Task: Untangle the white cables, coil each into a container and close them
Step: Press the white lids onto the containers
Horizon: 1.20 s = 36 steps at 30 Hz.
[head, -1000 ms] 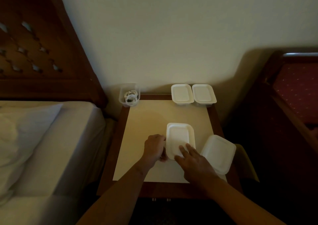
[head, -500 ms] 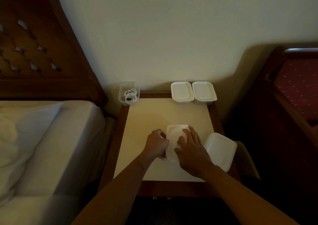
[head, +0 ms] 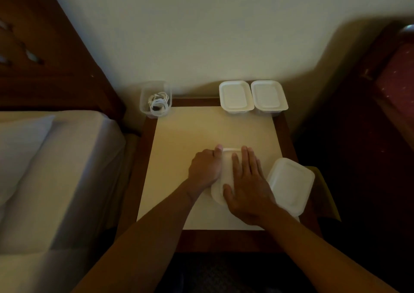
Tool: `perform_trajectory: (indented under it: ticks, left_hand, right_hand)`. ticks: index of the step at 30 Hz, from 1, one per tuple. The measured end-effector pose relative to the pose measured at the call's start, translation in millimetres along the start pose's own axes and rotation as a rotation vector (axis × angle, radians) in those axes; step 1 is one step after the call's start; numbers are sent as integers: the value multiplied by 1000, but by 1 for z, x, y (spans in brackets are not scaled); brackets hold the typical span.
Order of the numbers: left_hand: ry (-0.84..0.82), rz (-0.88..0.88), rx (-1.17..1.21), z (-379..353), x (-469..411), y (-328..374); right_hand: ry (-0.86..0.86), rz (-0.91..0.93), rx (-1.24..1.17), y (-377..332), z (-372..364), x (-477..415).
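Note:
A white lidded container (head: 226, 169) sits in the middle of the bedside table. My right hand (head: 247, 185) lies flat on its lid with straight fingers pressing down. My left hand (head: 205, 169) grips the container's left side, thumb at its far left corner. A loose white lid or closed container (head: 291, 184) lies just to the right, near the table's right edge. Two closed white containers (head: 236, 95) (head: 268, 95) stand side by side at the back. An open clear container (head: 155, 86) at the back left holds a coiled white cable (head: 159, 103).
The wooden bedside table (head: 226, 240) carries a cream mat (head: 201, 127). A bed with white sheets (head: 56, 169) and a wooden headboard is on the left. A dark upholstered chair (head: 394, 80) is on the right. The wall stands right behind the table.
My right hand slid forward from the lid's near edge to cover most of the lid. My left hand shifted a little farther along the container's left side.

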<state>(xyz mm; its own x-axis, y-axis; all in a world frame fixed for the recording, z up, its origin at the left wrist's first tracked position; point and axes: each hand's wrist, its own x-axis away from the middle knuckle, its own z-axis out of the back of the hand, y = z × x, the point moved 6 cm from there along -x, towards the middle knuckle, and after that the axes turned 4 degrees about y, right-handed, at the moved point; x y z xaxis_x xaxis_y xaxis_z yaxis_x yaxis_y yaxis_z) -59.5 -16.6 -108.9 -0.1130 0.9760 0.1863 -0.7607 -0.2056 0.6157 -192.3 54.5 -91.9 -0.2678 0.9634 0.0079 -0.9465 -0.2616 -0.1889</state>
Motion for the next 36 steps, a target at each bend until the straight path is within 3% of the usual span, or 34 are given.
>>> perform_trajectory:
  ticks: [5,8,11,16,20,25,28,31,36]
  left_hand:
    - [-83,77,167,-7,-5,-9]
    - [108,34,81,8,8,0]
    - [328,-173,-77,26,26,17]
    - [74,-401,-71,3,55,9]
    - [62,-415,79,-5,59,0]
    - [86,-413,-2,-9,56,-3]
    - [73,-339,158,-1,58,-2]
    - [49,-277,257,13,51,-11]
    - [83,-264,-130,34,25,-44]
  right_hand:
    - [-9,-16,-44,1,-2,-2]
    - [-31,-6,-77,2,-4,-2]
    - [-32,-20,-161,3,-5,-2]
    - [47,-123,-268,10,-9,0]
    - [97,-173,-444,12,-13,0]
    - [97,-127,-287,11,-13,-4]
    - [32,-92,-162,10,-4,-6]
    - [87,-13,-66,1,13,0]
    - [-51,110,-5,-30,2,26]
